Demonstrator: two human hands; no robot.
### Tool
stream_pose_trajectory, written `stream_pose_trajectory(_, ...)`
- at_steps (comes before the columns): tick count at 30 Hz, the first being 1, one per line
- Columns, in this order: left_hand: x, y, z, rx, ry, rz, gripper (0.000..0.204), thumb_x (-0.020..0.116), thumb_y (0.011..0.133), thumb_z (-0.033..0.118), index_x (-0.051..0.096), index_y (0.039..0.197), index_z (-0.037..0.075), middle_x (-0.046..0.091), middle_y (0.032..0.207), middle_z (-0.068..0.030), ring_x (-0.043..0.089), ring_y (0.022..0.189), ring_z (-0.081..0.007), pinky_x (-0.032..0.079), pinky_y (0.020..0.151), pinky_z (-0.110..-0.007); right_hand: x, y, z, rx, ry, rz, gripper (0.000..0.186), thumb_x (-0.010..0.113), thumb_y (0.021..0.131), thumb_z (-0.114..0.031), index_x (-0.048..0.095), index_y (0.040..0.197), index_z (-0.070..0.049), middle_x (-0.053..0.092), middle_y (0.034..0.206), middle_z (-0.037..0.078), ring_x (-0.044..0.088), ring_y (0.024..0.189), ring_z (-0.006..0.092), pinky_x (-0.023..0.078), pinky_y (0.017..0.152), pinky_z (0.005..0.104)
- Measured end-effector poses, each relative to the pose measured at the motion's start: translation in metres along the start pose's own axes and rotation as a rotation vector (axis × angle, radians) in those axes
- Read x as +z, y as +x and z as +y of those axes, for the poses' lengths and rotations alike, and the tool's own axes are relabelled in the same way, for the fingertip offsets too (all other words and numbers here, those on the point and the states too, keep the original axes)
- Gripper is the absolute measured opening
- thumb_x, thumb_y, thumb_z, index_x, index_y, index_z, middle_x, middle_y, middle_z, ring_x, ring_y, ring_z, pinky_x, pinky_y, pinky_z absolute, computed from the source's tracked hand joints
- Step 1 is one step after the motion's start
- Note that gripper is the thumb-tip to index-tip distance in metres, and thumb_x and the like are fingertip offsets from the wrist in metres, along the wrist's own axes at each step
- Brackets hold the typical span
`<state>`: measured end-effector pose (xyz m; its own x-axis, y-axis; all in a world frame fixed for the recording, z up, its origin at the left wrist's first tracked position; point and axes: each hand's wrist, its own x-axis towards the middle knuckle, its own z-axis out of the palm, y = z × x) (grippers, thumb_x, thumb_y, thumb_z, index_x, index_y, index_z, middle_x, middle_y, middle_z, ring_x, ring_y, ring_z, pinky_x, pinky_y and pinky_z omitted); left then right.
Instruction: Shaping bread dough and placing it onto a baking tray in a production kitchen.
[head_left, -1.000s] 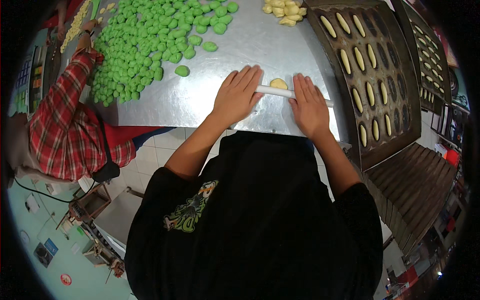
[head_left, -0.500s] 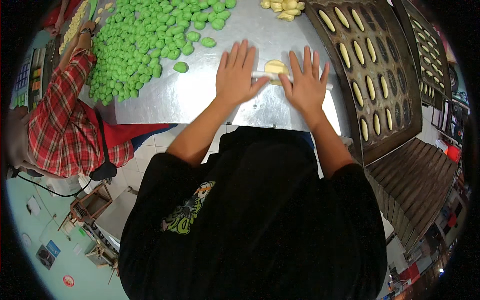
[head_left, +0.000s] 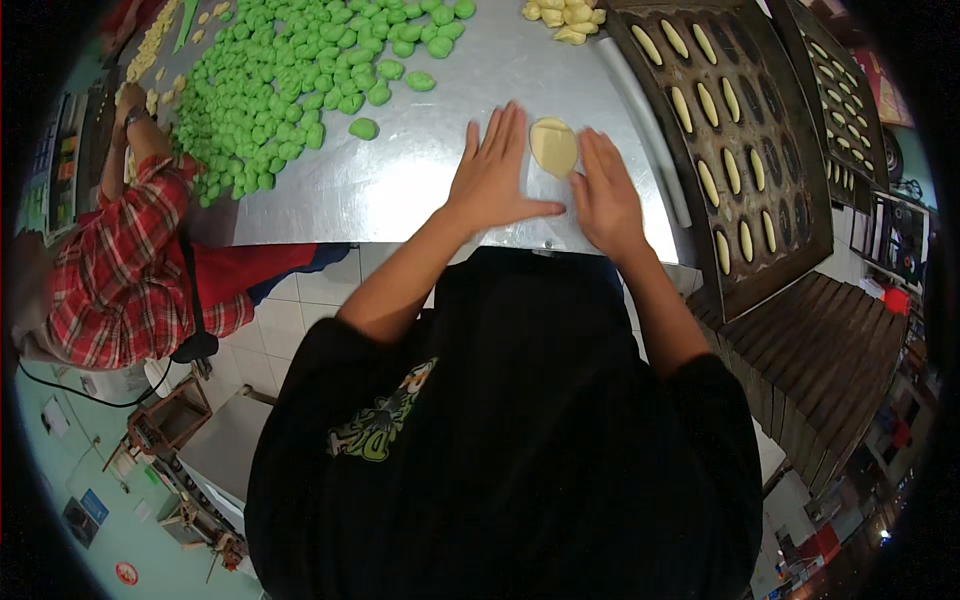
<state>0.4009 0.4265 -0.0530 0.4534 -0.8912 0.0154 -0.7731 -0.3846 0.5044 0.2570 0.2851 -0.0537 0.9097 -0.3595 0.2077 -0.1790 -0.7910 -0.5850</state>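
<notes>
A flattened oval of pale yellow dough (head_left: 553, 147) lies on the metal table (head_left: 500, 75) between my hands. My left hand (head_left: 490, 175) is just left of it, fingers stretched out and thumb reaching rightward below the dough, somewhat blurred. My right hand (head_left: 608, 190) is at the dough's right side, fingers extended and closer together. I cannot clearly make out the white rolling pin under or between my hands.
Green dough balls (head_left: 280, 90) cover the table's left part, with yellow dough pieces (head_left: 560, 15) at the top. Moulded trays (head_left: 800, 240) with pale dough strips stand at right. A co-worker in red plaid (head_left: 125, 260) works at left, reaching among small pieces.
The dough has become a larger, flatter oval. My hands moved off the visible length of the white pin and now flank the dough. The co-worker's hand has moved down among the small pieces.
</notes>
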Motion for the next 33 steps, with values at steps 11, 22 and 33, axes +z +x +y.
stream_pose_trajectory(11, 0.003, -0.051, 0.009, 0.266, 0.073, -0.124, 0.092, 0.064, 0.081, 0.054, 0.032, 0.145, -0.003, 0.026, 0.154, -0.0226, 0.025, 0.144, -0.0332, 0.018, 0.116, -0.051, 0.005, -0.038, -0.009, -0.031, -0.288, -0.244, 0.073, 0.046, 0.093, -0.048, 0.029, 0.148, -0.002, 0.025, 0.155, 0.019, 0.027, 0.143, 0.0333, 0.015, 0.116, 0.0501)
stream_pose_trajectory(22, 0.006, -0.061, -0.001, 0.051, -0.378, 0.297, 0.071, 0.057, 0.084, 0.017, 0.027, 0.144, -0.008, 0.021, 0.152, -0.0319, 0.019, 0.141, -0.0492, 0.017, 0.116, -0.05, 0.053, 0.069, -0.013, -0.005, -0.305, 0.023, 0.075, 0.051, 0.092, -0.048, 0.032, 0.146, 0.0, 0.028, 0.153, 0.021, 0.027, 0.142, 0.0356, 0.018, 0.115, 0.0511)
stream_pose_trajectory(33, 0.023, -0.069, -0.003, 0.029, -0.357, 0.485, 0.074, 0.053, 0.089, 0.028, 0.021, 0.144, -0.011, 0.013, 0.149, -0.0391, 0.015, 0.138, -0.0575, 0.014, 0.113, -0.059, 0.047, 0.027, -0.032, -0.018, -0.243, -0.174, 0.075, 0.047, 0.092, -0.053, 0.031, 0.147, -0.003, 0.027, 0.153, 0.022, 0.028, 0.141, 0.0378, 0.021, 0.114, 0.0513)
